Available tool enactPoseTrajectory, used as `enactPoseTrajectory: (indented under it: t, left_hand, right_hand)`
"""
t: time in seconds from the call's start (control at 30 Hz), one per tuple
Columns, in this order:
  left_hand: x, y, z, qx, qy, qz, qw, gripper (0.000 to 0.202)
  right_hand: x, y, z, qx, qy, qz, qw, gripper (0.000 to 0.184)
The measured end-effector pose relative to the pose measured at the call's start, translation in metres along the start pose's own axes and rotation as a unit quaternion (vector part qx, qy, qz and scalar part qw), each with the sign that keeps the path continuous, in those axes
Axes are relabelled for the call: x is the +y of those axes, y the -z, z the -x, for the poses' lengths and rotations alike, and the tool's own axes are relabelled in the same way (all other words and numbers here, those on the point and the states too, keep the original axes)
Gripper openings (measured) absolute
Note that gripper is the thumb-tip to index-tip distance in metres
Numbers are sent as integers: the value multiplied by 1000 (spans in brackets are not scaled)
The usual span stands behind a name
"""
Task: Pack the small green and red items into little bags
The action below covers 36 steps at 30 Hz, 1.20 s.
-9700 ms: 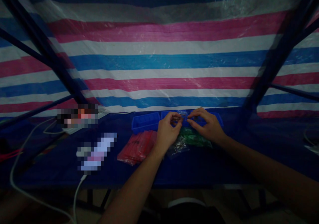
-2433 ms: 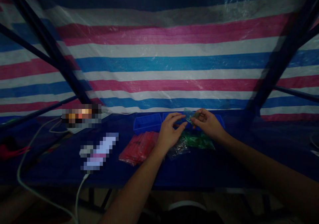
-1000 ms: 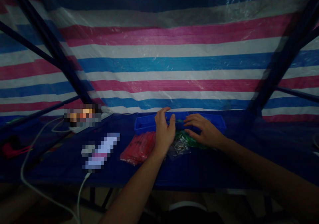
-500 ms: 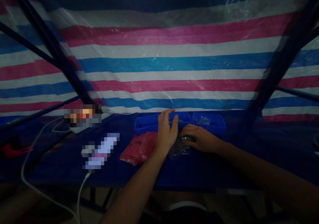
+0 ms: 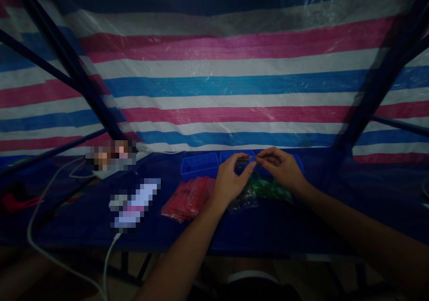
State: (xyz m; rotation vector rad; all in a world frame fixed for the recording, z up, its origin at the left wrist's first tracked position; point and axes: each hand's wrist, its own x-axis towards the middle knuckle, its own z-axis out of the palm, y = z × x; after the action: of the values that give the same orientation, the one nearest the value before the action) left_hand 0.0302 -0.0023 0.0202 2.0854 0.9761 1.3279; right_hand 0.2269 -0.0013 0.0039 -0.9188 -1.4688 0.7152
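Both bare forearms extend forward from the lower edge of view and converge. Left hand raised, fingers curled, thumb and forefinger tips pinched together. Right hand level with it, fingers likewise pinched. Fingertips of both hands nearly meet. Dim light obscures finer detail.

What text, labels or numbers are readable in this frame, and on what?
None can be read.
Two things left on the table are pixelated: one at the back, one beside the red packet.
Red packet, green packet, clear packet, blue trays: no print shows.
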Motion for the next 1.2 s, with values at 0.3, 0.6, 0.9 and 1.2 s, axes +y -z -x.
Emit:
enactPoseTrajectory:
  t: [0.3,0.6,0.9,1.2]
  left_hand:
    - [-8,-3,0,-52,12,10,999,18]
    - [-3,2,-1,-49,1,-2,999,18]
    - [-3,-1,0,-37,11,-36,999,13]
    - [-1,0,0,-39,15,-61,997,13]
  right_hand:
    - [-1,-1,-1,7,-23,-54,998,37]
    - [-5,-2,0,-42,-48,-55,996,41]
    - [0,-6,4,-23,-18,-37,999,33]
    - [3,-5,6,-42,-6,-18,999,34]
